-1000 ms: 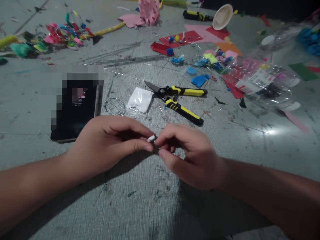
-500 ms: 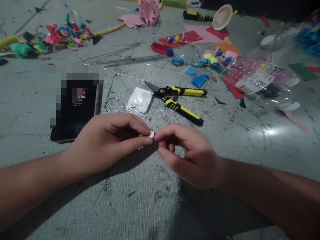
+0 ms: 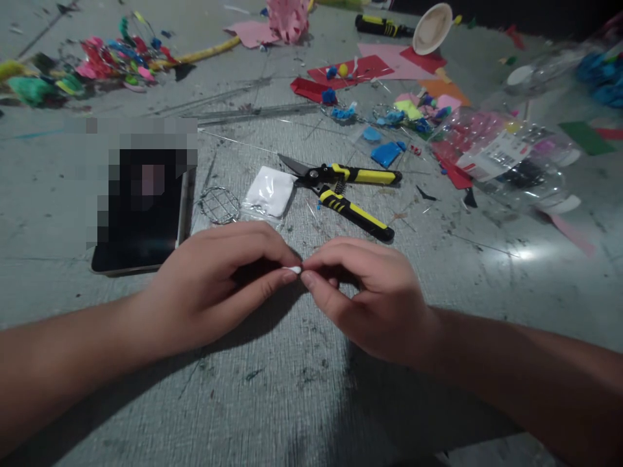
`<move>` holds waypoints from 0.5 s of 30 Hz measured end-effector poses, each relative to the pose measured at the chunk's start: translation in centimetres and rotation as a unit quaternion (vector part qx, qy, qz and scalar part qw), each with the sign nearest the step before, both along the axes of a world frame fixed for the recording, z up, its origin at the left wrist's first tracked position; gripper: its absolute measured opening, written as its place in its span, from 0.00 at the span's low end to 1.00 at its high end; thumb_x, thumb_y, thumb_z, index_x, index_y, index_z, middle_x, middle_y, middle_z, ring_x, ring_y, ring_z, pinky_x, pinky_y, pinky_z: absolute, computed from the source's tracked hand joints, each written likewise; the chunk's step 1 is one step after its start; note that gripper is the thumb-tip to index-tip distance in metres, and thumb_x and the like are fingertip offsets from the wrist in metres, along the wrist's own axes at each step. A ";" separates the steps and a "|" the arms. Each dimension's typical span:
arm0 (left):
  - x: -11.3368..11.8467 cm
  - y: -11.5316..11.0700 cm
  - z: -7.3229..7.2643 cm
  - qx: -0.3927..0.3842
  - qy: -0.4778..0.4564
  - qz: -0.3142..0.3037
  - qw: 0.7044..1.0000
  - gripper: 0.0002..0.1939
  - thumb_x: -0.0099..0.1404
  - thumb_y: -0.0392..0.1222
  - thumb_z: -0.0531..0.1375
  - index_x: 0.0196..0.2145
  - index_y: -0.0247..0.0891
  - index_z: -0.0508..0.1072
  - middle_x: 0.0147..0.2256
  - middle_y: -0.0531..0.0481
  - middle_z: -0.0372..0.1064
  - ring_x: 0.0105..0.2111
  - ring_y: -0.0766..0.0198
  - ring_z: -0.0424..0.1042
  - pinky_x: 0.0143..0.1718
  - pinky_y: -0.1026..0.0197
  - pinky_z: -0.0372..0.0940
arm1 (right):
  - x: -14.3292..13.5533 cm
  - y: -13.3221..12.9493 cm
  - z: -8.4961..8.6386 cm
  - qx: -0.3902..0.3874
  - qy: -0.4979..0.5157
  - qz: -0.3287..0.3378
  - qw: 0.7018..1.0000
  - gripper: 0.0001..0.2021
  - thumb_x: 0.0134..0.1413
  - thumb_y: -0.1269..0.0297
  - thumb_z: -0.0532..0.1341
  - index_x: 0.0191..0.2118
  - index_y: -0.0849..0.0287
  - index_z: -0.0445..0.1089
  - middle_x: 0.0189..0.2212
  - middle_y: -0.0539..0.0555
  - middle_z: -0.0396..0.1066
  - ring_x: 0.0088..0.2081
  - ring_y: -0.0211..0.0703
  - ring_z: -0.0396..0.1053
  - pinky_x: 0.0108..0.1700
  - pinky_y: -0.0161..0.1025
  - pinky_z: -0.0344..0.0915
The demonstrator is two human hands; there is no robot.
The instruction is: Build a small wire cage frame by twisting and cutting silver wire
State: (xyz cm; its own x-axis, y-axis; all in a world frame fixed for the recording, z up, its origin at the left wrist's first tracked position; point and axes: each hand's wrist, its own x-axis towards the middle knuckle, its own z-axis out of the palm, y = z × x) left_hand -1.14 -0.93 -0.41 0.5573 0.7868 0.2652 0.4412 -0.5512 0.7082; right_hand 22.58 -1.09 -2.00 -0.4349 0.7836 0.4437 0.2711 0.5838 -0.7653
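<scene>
A small white piece [image 3: 293, 269] is pinched between the thumb and fingers of my left hand [image 3: 224, 275]. My right hand [image 3: 370, 288] meets it from the right, its thumb and index fingertips closed together at the end of the white piece. Whether those fingertips grip the piece is too small to tell. Just beyond my hands lies a clear bag with a white block [image 3: 270, 191]. A round wire grid [image 3: 219, 205] is left of the bag, and yellow-black cutters [image 3: 348, 194] lie with open handles to its right.
A dark phone [image 3: 146, 214] lies at the left. Farther back are colourful wire-and-clay pieces [image 3: 121, 58], red paper [image 3: 350, 71], a paper cup [image 3: 432, 29] and blue clay [image 3: 388, 154]. A clear plastic bottle [image 3: 506, 155] lies at the right.
My right thumb has come up and closed against the index finger, beside the white piece. The white piece now looks flatter and more level. The view has shifted slightly.
</scene>
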 end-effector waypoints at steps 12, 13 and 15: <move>0.1 -0.7 -0.2 0.121 0.004 0.001 0.993 0.07 0.72 0.35 0.70 0.47 0.44 0.84 0.43 0.48 0.86 0.38 0.61 0.85 0.43 0.62 0.79 | -0.4 0.1 -0.1 -0.057 -0.001 0.001 0.998 0.07 0.56 0.75 0.67 0.28 0.61 0.74 0.25 0.47 0.72 0.26 0.30 0.65 0.30 0.31 0.63; 0.1 -0.7 -0.2 0.113 0.003 -0.002 0.994 0.08 0.72 0.35 0.69 0.46 0.46 0.84 0.44 0.49 0.86 0.38 0.61 0.85 0.44 0.61 0.79 | -0.3 0.1 0.1 -0.075 -0.001 0.003 0.997 0.07 0.55 0.75 0.67 0.28 0.60 0.74 0.25 0.46 0.71 0.25 0.30 0.63 0.29 0.31 0.62; 0.1 -0.7 0.1 0.094 -0.001 -0.016 0.995 0.07 0.72 0.35 0.69 0.46 0.46 0.84 0.43 0.50 0.86 0.38 0.60 0.85 0.44 0.61 0.79 | 0.0 0.1 0.4 -0.118 0.002 0.004 0.993 0.07 0.54 0.76 0.66 0.28 0.59 0.72 0.23 0.44 0.68 0.25 0.30 0.61 0.27 0.31 0.59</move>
State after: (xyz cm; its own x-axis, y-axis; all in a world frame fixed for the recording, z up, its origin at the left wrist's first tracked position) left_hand -1.06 -1.60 -0.33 0.5804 0.7056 0.4065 0.4202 -0.6871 0.5927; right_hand 22.55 -0.97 -1.63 -0.4393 0.8626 0.2509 0.2636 0.3908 -0.8819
